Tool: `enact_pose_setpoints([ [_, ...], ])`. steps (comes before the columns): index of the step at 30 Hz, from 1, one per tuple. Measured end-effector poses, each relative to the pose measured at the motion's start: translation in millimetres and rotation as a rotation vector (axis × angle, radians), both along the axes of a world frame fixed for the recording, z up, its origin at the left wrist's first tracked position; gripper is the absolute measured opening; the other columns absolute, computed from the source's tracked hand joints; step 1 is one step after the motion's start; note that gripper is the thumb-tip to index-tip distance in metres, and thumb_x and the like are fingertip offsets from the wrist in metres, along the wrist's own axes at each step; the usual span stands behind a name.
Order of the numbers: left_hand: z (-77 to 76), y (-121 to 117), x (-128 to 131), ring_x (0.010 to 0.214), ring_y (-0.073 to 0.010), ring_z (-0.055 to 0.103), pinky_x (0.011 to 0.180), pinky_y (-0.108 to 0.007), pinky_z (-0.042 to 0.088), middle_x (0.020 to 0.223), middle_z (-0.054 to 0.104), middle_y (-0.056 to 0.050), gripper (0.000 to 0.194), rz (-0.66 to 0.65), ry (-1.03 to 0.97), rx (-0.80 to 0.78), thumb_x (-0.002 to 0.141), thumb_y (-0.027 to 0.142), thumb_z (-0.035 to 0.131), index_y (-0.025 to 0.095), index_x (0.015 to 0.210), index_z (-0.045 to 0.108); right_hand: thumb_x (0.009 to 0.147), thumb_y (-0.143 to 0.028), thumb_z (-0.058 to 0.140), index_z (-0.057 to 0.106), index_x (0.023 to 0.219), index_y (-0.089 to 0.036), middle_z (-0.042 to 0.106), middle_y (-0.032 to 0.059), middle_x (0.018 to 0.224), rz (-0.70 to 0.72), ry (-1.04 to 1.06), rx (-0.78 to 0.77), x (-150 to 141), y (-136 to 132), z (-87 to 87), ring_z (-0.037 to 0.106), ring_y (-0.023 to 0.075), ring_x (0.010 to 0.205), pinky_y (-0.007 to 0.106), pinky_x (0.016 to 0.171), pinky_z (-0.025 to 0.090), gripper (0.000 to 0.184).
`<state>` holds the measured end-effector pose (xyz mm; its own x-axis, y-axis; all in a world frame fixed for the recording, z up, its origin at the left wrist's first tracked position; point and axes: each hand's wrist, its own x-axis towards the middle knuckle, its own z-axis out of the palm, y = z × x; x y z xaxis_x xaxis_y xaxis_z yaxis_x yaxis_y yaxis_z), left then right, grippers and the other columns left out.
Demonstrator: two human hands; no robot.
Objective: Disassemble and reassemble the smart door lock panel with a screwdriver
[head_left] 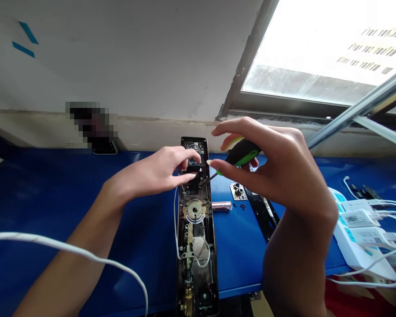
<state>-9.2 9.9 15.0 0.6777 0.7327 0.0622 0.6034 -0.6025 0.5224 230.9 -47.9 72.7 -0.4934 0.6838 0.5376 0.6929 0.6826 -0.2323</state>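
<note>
An open, long black lock housing [207, 246] lies lengthwise before me, with a circuit board at its far end and metal and brass parts nearer me. Over the far end, my left hand [166, 169] pinches a small black part [194, 168] between thumb and fingers; its exact kind is unclear. A black-and-green screwdriver [242, 153] is in my right hand [277, 163], tilted, its shaft pointing down-left into the housing just below that part. The fingers curl loosely round the handle. Whether the tip sits in a screw is too small to tell.
Right of the housing lie a small metal-plated module [238, 192], several tiny screws [240, 206], a pinkish cylinder [221, 206] and a black panel [261, 211]. A white power strip [366, 251] with plugged-in chargers stands further right. A white cable [86, 253] crosses above my left forearm.
</note>
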Motion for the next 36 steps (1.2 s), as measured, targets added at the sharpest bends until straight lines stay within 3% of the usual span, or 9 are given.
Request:
enact_pose_setpoints([
  [4,1.6,-3.9,8.7,0.086,-0.0167,0.062,0.075,-0.027,0.046,0.101,0.069,-0.003,0.026,-0.073,-0.038,-0.024,0.097,0.034,0.061,0.023,0.12,0.07,0.095,-0.028,0.068,0.067,0.122,-0.022,0.075,0.0033,0.097,0.021,0.002,0.003,-1.8,1.1,-0.9,0.069,0.0158,0.075,0.034,0.07,0.057,0.028],
  [9,-1.7,-4.2,9.0,0.088,-0.0168,0.063,0.075,-0.028,0.047,0.106,0.07,-0.003,0.024,-0.094,-0.062,-0.017,0.098,0.03,0.061,0.023,0.119,0.071,0.089,-0.013,0.063,0.052,0.144,-0.027,0.075,0.0058,0.106,0.034,0.015,-0.075,-3.4,-2.3,0.3,0.071,0.0203,0.085,0.036,0.076,0.06,0.058],
  [14,-1.2,-4.1,8.8,0.084,-0.0166,0.063,0.071,-0.028,0.046,0.103,0.07,-0.004,0.023,-0.125,-0.042,-0.018,0.098,0.03,0.061,0.021,0.116,0.072,0.095,-0.033,0.07,0.067,0.12,-0.025,0.074,0.0017,0.089,0.001,0.03,-0.004,-3.8,1.5,-2.7,0.069,0.0179,0.073,0.036,0.066,0.057,0.027],
  [16,-1.5,-4.0,9.0,0.085,-0.0171,0.063,0.072,-0.029,0.046,0.106,0.07,-0.005,0.023,-0.128,-0.045,-0.02,0.098,0.03,0.061,0.021,0.116,0.072,0.095,-0.033,0.07,0.069,0.117,-0.024,0.074,0.0008,0.087,0.006,0.039,0.016,-4.4,1.5,-3.0,0.068,0.0169,0.072,0.035,0.065,0.057,0.024],
  [20,-1.5,-4.0,9.2,0.086,-0.017,0.063,0.073,-0.029,0.047,0.104,0.07,-0.004,0.022,-0.117,-0.041,-0.042,0.098,0.031,0.061,0.023,0.116,0.071,0.09,-0.014,0.064,0.059,0.135,-0.028,0.075,0.0038,0.105,-0.001,0.033,-0.039,-6.4,-3.0,-1.1,0.071,0.0198,0.085,0.037,0.076,0.06,0.048],
  [23,-0.6,-4.0,9.8,0.082,-0.0165,0.062,0.07,-0.028,0.046,0.1,0.07,-0.004,0.022,-0.114,-0.043,-0.04,0.097,0.031,0.061,0.021,0.114,0.072,0.085,-0.012,0.065,0.054,0.139,-0.031,0.075,0.0046,0.109,0.021,0.035,-0.065,-6.6,-3.8,-0.6,0.072,0.023,0.091,0.038,0.076,0.061,0.059],
  [29,-1.8,-3.9,10.9,0.082,-0.0168,0.063,0.07,-0.028,0.046,0.1,0.071,-0.005,0.021,-0.119,-0.043,-0.042,0.097,0.031,0.061,0.02,0.111,0.072,0.091,-0.028,0.071,0.067,0.12,-0.025,0.074,0.0017,0.092,-0.014,0.013,0.029,-3.7,2.6,-2.1,0.067,0.0162,0.071,0.035,0.067,0.057,0.029],
  [34,-2.4,-3.8,10.0,0.08,-0.0164,0.063,0.069,-0.028,0.046,0.097,0.072,-0.004,0.021,-0.112,-0.035,-0.072,0.098,0.032,0.06,0.021,0.11,0.072,0.087,-0.012,0.065,0.054,0.14,-0.028,0.074,0.0051,0.113,0.03,0.02,-0.069,-5.7,-1.8,0.0,0.072,0.0214,0.093,0.037,0.079,0.06,0.057],
  [36,-1.6,-4.0,10.2,0.077,-0.016,0.062,0.067,-0.028,0.045,0.094,0.071,-0.004,0.02,-0.11,-0.04,-0.072,0.098,0.033,0.06,0.02,0.108,0.072,0.087,-0.014,0.066,0.054,0.14,-0.03,0.075,0.0052,0.112,0.029,0.018,-0.08,-7.0,-2.1,-0.6,0.072,0.022,0.091,0.037,0.078,0.06,0.057],
])
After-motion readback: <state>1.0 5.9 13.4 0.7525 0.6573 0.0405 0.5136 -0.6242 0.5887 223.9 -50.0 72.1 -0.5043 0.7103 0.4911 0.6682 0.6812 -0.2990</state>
